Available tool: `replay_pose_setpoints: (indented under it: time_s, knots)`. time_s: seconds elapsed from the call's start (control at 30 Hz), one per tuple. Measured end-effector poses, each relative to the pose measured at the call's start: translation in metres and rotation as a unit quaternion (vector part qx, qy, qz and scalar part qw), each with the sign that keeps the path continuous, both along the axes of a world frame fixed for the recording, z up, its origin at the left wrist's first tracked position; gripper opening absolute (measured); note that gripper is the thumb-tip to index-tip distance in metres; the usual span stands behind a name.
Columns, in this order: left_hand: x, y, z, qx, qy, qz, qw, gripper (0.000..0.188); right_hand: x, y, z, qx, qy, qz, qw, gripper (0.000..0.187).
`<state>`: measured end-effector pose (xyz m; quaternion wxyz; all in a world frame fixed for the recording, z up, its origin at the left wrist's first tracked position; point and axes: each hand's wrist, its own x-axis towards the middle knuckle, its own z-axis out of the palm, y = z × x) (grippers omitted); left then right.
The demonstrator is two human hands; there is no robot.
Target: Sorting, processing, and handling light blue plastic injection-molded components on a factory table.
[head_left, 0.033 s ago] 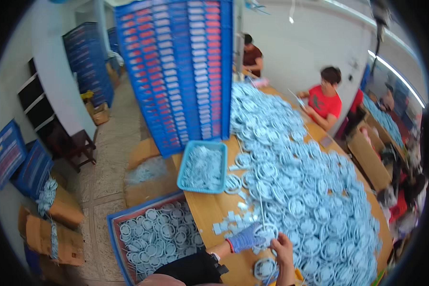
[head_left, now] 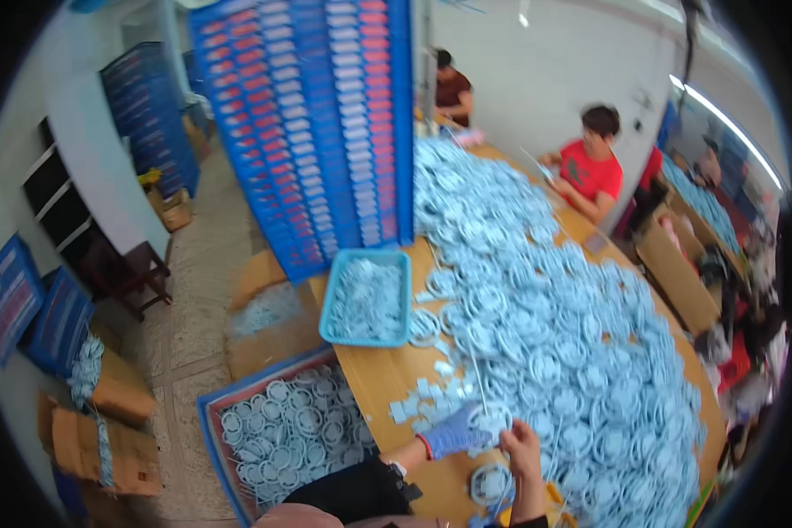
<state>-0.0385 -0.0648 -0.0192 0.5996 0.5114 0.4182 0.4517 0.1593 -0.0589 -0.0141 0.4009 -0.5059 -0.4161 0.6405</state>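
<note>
A light-blue round plastic piece with a long thin stem (head_left: 496, 419) is held over the near part of the table. My left hand (head_left: 453, 435), in a purple-blue glove, is closed on its left side. My bare right hand (head_left: 523, 447) pinches its right edge with thumb and fingers. Just below, another light-blue round piece (head_left: 490, 484) lies on the wood. Small flat light-blue pieces (head_left: 427, 398) are scattered left of my gloved hand. A large heap of similar round pieces (head_left: 581, 378) spreads over the table to the right. A yellow-handled tool (head_left: 554, 495) lies partly hidden by my right wrist.
On the table's left edge stands a light-blue basket (head_left: 367, 341) of small parts, before a tall stack of blue trays (head_left: 312, 132). A blue-rimmed crate (head_left: 209, 418) of round pieces sits below. Across the table, a person in red (head_left: 590, 167) handles a piece; another person (head_left: 453, 92) sits beyond.
The whole view has shifted slightly, so the stack and basket appear higher and further left. Both hands stay on the same round piece, with little visible change in their hold.
</note>
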Motion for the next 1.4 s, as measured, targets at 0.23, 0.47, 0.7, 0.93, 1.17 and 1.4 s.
replay_pose_setpoints:
  time_s: [0.23,0.47,0.7,0.93,1.17,1.4]
  knots:
    - [0.019,0.002,0.047,-0.065,0.227,-0.064,0.97,0.092,0.019,-0.02,0.023,-0.045,0.04,-0.067,0.996,0.036]
    - [0.046,-0.01,0.036,-0.062,0.247,-0.22,0.942,0.104,0.058,-0.07,0.021,-0.061,0.085,-0.082,0.991,0.04]
    - [0.046,-0.018,0.043,-0.13,0.316,-0.219,0.914,0.105,0.047,-0.084,0.014,-0.081,0.064,-0.102,0.989,0.036]
    - [0.028,-0.032,0.023,-0.106,0.174,-0.205,0.957,0.091,0.047,-0.09,0.011,-0.111,0.082,-0.036,0.99,0.042]
    - [0.022,-0.034,0.02,-0.18,0.177,-0.206,0.945,0.087,0.038,-0.08,0.007,-0.183,0.121,0.011,0.976,0.057]
    - [0.036,-0.037,-0.027,-0.138,0.142,-0.165,0.966,0.088,0.035,-0.091,-0.006,-0.093,0.009,0.027,0.995,0.058]
